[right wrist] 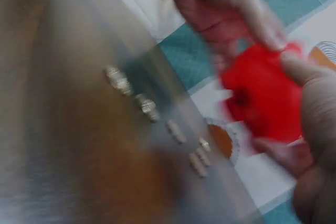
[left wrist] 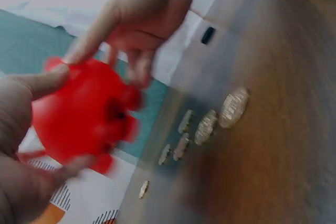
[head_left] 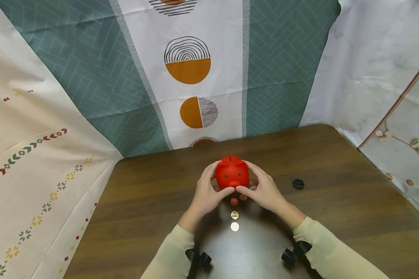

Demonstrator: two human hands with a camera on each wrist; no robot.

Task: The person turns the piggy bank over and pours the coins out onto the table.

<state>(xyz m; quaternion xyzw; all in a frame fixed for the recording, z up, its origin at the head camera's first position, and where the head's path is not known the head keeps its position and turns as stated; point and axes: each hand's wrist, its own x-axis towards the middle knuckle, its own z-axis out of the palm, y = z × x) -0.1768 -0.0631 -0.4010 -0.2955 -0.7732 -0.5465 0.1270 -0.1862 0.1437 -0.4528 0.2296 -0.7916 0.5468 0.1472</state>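
Observation:
Both hands hold a red piggy bank (head_left: pixel 232 173) up off the table, its face turned toward me and the slot in its back on top. My left hand (head_left: pixel 206 195) grips one side, with the thumb at the lower front. On the opposite side, my right hand (head_left: pixel 266 192) mirrors that grip. A dark hole (left wrist: pixel 116 109) shows in the blurred underside in the left wrist view. Below lie several coins: a shiny one (head_left: pixel 234 226) nearest me, a gold one (head_left: pixel 234 215) behind it, and a coppery one (head_left: pixel 234 201) closer to the bank. The hands partly hide others.
A round black plug (head_left: pixel 298 184) lies on the wooden table (head_left: pixel 153 201), to the right of the right hand. Patterned cloth (head_left: pixel 192 77) hangs behind the table's far edge, with pale cloth at both sides. Black wrist cameras (head_left: pixel 205 259) sit on both forearms.

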